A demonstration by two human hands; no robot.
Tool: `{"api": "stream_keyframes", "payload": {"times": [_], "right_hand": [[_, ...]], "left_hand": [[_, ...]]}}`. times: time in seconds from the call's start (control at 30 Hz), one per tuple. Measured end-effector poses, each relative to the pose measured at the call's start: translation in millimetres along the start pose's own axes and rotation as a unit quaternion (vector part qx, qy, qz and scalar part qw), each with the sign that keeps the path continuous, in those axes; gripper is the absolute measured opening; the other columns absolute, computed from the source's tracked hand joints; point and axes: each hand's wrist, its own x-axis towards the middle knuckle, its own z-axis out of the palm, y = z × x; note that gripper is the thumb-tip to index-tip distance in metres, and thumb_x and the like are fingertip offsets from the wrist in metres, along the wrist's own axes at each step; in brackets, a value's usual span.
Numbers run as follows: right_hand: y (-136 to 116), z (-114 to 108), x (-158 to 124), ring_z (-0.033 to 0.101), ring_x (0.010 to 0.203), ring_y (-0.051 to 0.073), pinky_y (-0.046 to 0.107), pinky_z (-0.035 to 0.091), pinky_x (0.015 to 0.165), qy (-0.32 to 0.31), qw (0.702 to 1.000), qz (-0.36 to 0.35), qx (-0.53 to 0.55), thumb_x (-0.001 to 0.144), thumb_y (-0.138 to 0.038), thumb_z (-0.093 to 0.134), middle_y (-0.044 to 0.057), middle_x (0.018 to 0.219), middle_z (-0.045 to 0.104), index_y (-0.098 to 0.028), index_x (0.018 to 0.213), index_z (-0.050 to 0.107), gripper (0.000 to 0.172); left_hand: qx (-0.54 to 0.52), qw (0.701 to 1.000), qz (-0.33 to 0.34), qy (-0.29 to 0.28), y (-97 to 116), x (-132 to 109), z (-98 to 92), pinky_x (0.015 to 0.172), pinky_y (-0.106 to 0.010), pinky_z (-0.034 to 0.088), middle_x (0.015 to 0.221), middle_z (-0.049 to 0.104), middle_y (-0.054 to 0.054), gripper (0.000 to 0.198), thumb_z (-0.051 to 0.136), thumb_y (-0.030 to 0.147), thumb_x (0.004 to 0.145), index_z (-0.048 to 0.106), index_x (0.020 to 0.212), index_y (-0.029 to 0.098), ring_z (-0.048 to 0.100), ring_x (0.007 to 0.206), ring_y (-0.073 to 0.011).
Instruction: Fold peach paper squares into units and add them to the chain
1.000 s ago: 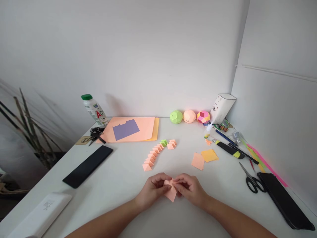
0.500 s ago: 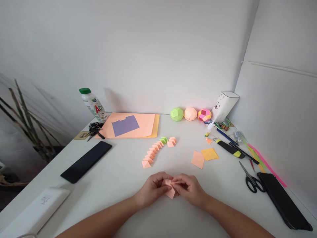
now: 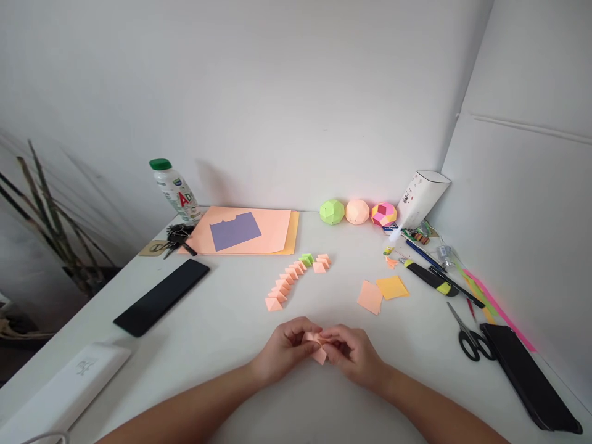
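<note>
Near the front middle of the table, a small folded peach paper point(image 3: 319, 354) is pinched between both hands. My left hand point(image 3: 287, 350) grips its left side with thumb and fingers. On its right side, my right hand point(image 3: 354, 351) holds it the same way; the fingertips cover much of the paper. Beyond the hands lies a curved row of folded peach pieces point(image 3: 285, 282), with green pieces point(image 3: 306, 259) at its far end. A few more peach pieces point(image 3: 321, 263) sit beside these. Flat peach squares point(image 3: 370, 297) and yellow squares point(image 3: 392, 287) lie to the right.
Scissors point(image 3: 470, 339), a cutter point(image 3: 428, 277) and a black case point(image 3: 531, 376) lie at right. Three paper balls point(image 3: 357, 211) stand by the wall. Large peach sheets point(image 3: 277, 231), a bottle point(image 3: 178, 194), a black phone point(image 3: 161, 297) and a white device point(image 3: 69, 388) are at left.
The folded peach paper is tilted differently, and less of its lower part shows between the fingers. Both hands keep nearly the same place. The camera view has shifted slightly.
</note>
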Motion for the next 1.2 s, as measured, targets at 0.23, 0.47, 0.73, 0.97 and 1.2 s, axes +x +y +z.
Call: {"api": "stream_keyframes", "payload": {"times": [0.23, 0.47, 0.73, 0.97, 1.2], "right_hand": [[-0.6, 6.0, -0.6, 0.053, 0.051, 0.012, 0.023, 0.043, 0.049, 0.025, 0.996, -0.025, -0.084, 0.084, -0.030, 0.055, 0.002, 0.073, 0.066, -0.022, 0.096, 0.060, 0.015], [-3.4, 4.5, 0.5, 0.048, 0.048, 0.012, 0.023, 0.039, 0.047, 0.039, 0.986, -0.072, -0.143, 0.088, -0.025, 0.046, 0.001, 0.058, 0.060, -0.020, 0.086, 0.063, 0.018], [-7.2, 3.6, 1.2, 0.042, 0.046, 0.009, 0.021, 0.034, 0.045, 0.033, 0.986, -0.079, -0.144, 0.089, -0.025, 0.044, -0.001, 0.058, 0.056, -0.018, 0.084, 0.059, 0.018], [-4.9, 3.5, -0.6, 0.048, 0.053, 0.010, 0.020, 0.041, 0.050, 0.012, 0.989, -0.072, -0.132, 0.085, -0.021, 0.050, 0.000, 0.070, 0.059, -0.020, 0.090, 0.053, 0.006], [-2.9, 6.6, 1.4, 0.044, 0.056, 0.011, 0.021, 0.038, 0.049, 0.046, 0.976, -0.120, -0.175, 0.081, -0.013, 0.047, 0.002, 0.074, 0.051, -0.020, 0.073, 0.047, 0.011]], "left_hand": [[-0.020, 1.000, -0.004, 0.009, -2.0, 0.9, 1.6, 0.074, -0.038, 0.053, 0.077, 0.061, -0.001, 0.013, 0.067, 0.027, 0.076, 0.061, 0.082, 0.017, 0.064, 0.077, -0.0193], [0.187, 0.980, 0.038, 0.052, -8.3, -0.3, -4.6, 0.076, -0.031, 0.052, 0.090, 0.052, -0.006, 0.016, 0.061, 0.032, 0.081, 0.068, 0.088, 0.020, 0.055, 0.093, -0.0210], [0.232, 0.970, 0.042, 0.056, -10.0, -0.9, -7.9, 0.072, -0.030, 0.050, 0.089, 0.051, -0.005, 0.016, 0.057, 0.032, 0.084, 0.063, 0.080, 0.017, 0.055, 0.079, -0.0158], [0.112, 0.992, 0.038, 0.035, -8.9, 1.8, -6.9, 0.066, -0.031, 0.053, 0.089, 0.046, -0.003, 0.018, 0.056, 0.035, 0.085, 0.059, 0.086, 0.018, 0.058, 0.072, -0.0142], [0.133, 0.991, 0.032, 0.003, 1.2, -2.1, -3.4, 0.071, -0.032, 0.052, 0.089, 0.046, -0.004, 0.026, 0.046, 0.037, 0.090, 0.061, 0.083, 0.018, 0.056, 0.079, -0.0161]]}}
